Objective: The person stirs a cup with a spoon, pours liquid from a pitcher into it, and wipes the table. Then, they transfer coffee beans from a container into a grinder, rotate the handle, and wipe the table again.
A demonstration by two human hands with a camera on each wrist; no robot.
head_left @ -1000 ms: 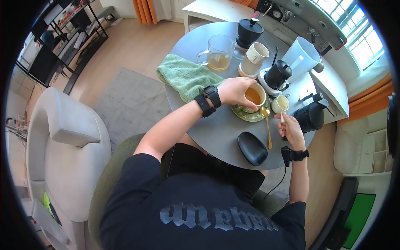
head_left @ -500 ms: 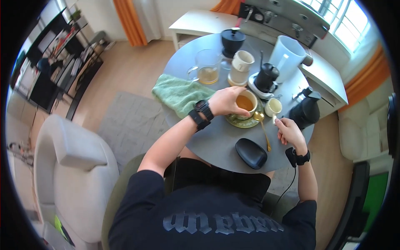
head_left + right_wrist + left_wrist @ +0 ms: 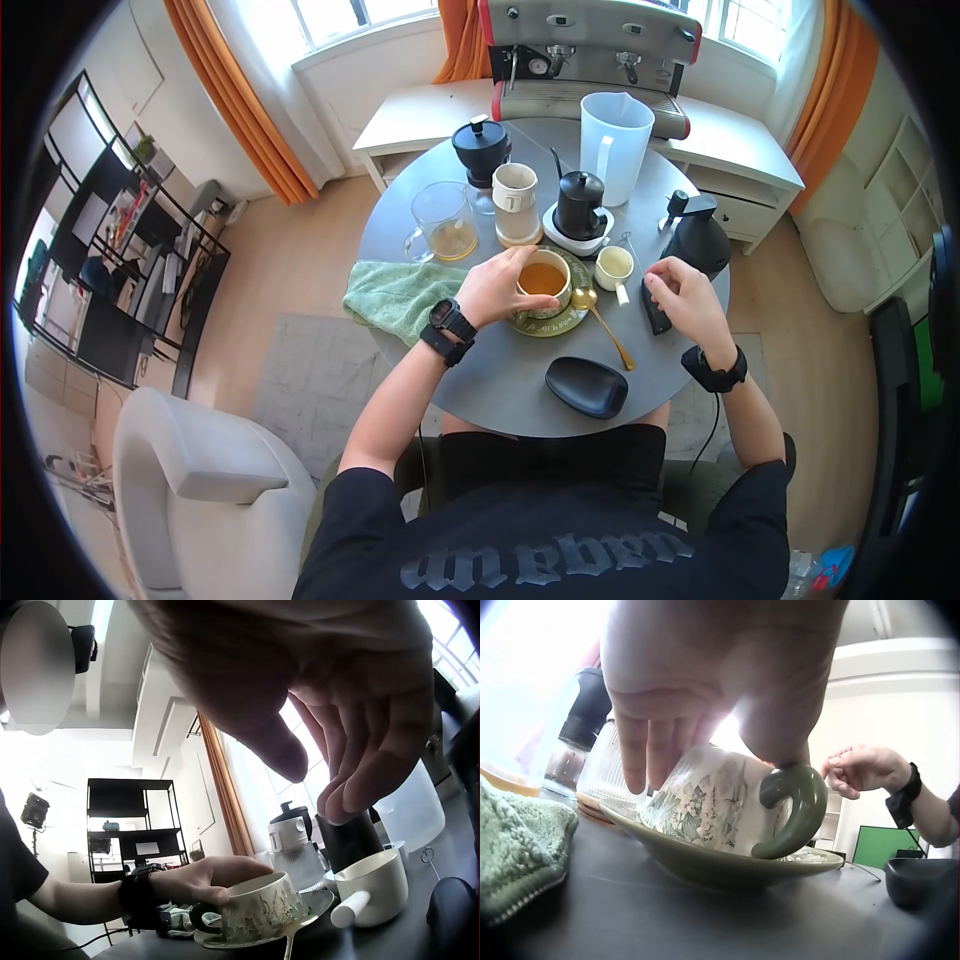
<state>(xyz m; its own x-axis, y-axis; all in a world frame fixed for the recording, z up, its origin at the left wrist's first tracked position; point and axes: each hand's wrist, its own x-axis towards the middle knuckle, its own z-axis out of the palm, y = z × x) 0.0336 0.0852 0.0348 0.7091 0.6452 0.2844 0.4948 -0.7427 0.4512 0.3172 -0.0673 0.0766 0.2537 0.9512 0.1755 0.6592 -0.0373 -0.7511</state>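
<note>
My left hand holds a floral teacup with a green handle, thumb and fingers on opposite sides near its rim. Amber liquid is in the cup, which stands on a green saucer. A gold spoon lies with its bowl on the saucer and its handle over the table. My right hand hovers just right of a small cream pitcher, its thumb apart from loosely curled fingers, holding nothing. The pitcher's straight white handle points toward me.
A black oval dish lies near the table's front edge. A green towel and glass mug are at left. Behind stand a hand grinder, a ribbed cup, a black gooseneck kettle, a translucent jug and a black pot.
My right hand has let go of the small pitcher's handle and drawn away to the right. The left hand keeps its hold on the teacup. The head view has turned and tilted upward.
</note>
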